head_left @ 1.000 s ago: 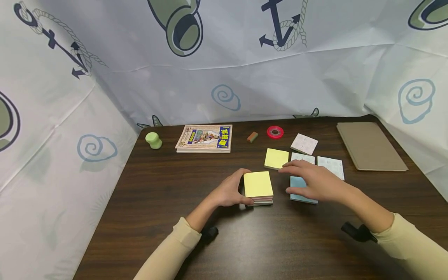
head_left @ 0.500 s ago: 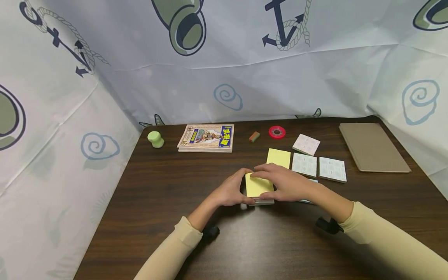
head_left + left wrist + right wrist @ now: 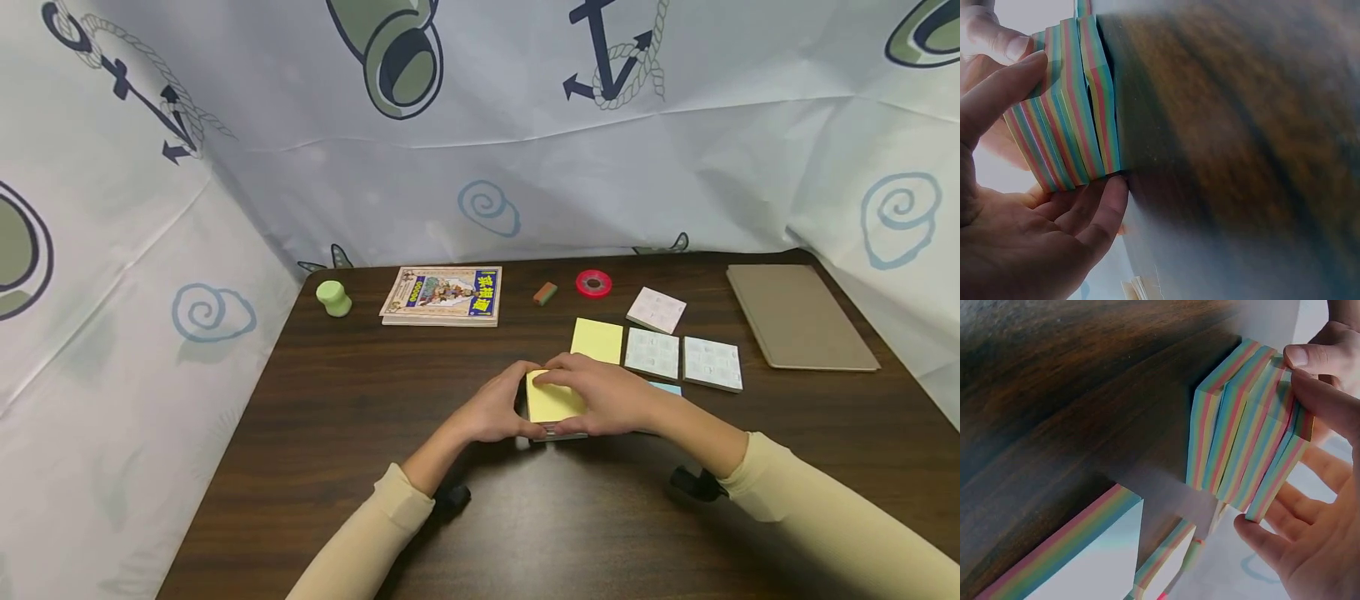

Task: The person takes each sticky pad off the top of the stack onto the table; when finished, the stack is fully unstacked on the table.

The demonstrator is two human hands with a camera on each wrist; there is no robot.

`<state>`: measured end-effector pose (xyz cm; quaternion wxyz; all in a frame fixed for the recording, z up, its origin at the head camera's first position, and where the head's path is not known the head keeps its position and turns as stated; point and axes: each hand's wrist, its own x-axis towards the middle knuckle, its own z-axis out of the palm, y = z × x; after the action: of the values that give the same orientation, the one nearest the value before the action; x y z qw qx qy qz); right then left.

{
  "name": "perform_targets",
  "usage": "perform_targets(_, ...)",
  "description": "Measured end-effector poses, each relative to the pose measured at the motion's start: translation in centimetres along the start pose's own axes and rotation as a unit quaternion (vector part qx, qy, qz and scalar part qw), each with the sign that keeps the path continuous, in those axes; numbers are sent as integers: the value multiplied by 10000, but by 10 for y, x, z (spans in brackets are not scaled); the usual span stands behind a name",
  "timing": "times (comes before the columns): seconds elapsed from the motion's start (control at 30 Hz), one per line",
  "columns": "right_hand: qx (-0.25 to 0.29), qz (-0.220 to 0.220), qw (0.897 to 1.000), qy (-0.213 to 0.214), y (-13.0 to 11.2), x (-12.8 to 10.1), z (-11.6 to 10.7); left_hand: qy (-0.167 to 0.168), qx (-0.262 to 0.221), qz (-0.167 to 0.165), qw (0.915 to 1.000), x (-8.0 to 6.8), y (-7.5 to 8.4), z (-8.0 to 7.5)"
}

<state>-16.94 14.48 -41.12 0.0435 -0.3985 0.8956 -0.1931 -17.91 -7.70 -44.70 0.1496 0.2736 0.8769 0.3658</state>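
Note:
A stack of sticky-note pads (image 3: 553, 402) with a yellow top sheet and rainbow-striped sides lies on the dark wooden table (image 3: 360, 433), near its middle. My left hand (image 3: 497, 408) grips the stack's left side, thumb at the far edge and fingers under the near edge. My right hand (image 3: 606, 397) holds the right side, fingers curled over the top. In the left wrist view the pads (image 3: 1066, 119) sit slightly offset between my left hand's fingers (image 3: 1107, 203). In the right wrist view my right hand's fingers (image 3: 1310, 359) pinch the stack (image 3: 1241, 437).
Right of the stack lie a light-blue pad (image 3: 666, 388), a yellow pad (image 3: 597, 339) and three white patterned pads (image 3: 652, 352). At the back sit a book (image 3: 442, 296), a green object (image 3: 333, 298), an eraser (image 3: 544, 292), red tape (image 3: 593, 283) and a brown notebook (image 3: 798, 317).
My right hand left the light-blue pad and moved left onto the yellow-topped stack, closing over its right side. My left hand stayed on the stack.

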Motion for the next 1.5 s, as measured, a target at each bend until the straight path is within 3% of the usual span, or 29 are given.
perform_targets(0.3,16,327,9994,58,13,-21,-20,69,101,4,9999,1,0,2)
perform_targets(0.63,-76,1067,9926,568,52,-100,-50,22,64,19,10000,2,1,2)
perform_targets(0.97,-459,1553,9854,524,84,-164,-34,28,53,-19,10000,1,3,0)
perform_targets(1.17,-407,1718,9834,414,90,-178,-23,19,69,-31,10000,-1,3,0)
perform_targets(1.5,-346,1655,9846,453,89,-170,-15,13,63,66,10000,0,3,-1)
